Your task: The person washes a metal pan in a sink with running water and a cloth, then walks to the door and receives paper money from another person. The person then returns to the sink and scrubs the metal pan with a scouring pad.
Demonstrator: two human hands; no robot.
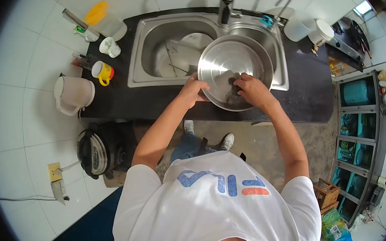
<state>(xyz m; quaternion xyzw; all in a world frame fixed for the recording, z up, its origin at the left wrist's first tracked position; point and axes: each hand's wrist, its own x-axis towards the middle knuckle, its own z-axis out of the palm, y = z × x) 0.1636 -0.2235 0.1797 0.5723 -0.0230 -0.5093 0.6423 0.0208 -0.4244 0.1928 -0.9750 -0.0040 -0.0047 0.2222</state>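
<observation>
A wide, shallow stainless steel pan [254, 61] is held tilted over the front of the sink, its shiny inside facing up. My left hand [194, 91] grips the pan's left rim, thumb on the inner side. Inside the pan, my right hand [251, 89] has its fingers closed around a small dark clump [233, 81] that looks like a scouring pad, pressed near the pan's lower wall. The fingers partly cover it. Behind the pan is the double-bowl steel sink [137, 61], where a plate [196, 40] and chopsticks [176, 69] lie in the left bowl.
A black faucet [226, 8] rises behind the sink. Left on the dark counter [121, 97] are a yellow mug [102, 73], a white cup [110, 47], a yellow-lidded pitcher [111, 23] and a white kettle [75, 92]. A white container [321, 32] stands right, near the stove [346, 43].
</observation>
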